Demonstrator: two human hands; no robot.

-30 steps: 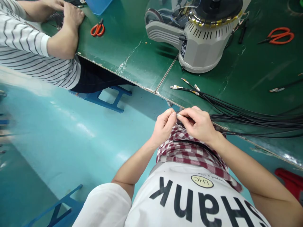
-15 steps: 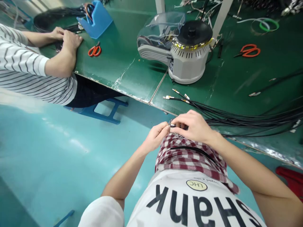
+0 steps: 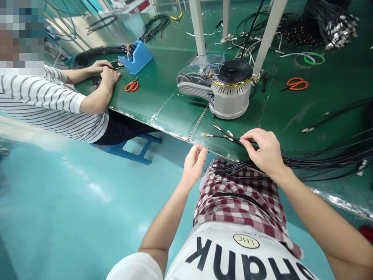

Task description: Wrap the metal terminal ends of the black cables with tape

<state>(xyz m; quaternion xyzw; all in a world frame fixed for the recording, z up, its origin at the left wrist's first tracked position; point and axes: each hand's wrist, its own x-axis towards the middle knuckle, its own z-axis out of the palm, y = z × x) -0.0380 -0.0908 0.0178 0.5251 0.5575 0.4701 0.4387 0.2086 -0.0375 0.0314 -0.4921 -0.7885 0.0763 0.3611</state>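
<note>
1. Black cables (image 3: 320, 157) are lying in a long bunch on the green workbench (image 3: 163, 116), just in front of and to the right of the automatic tape dispenser (image 3: 230, 99), and are trailing over the bench edge onto a checked cloth (image 3: 236, 198) on the person's lap
2. Crimped metal terminals (image 3: 206, 135) are sticking out at the cable ends nearest the dispenser; these look small and easy to bend
3. The cables are looking light, thin and fairly flexible, likely to tangle, so the insulated part behind the terminals seems the better place to take hold
4. The right hand (image 3: 264, 149) is pinching a few cables between thumb and fingers, nearly closed
5. The left hand (image 3: 192, 165) is hanging half open just left of the cable ends, apparently holding nothing
6. A co-worker's hands (image 3: 106, 72) are resting on the bench, left of the dispenser, beside orange scissors (image 3: 131, 86)
</note>
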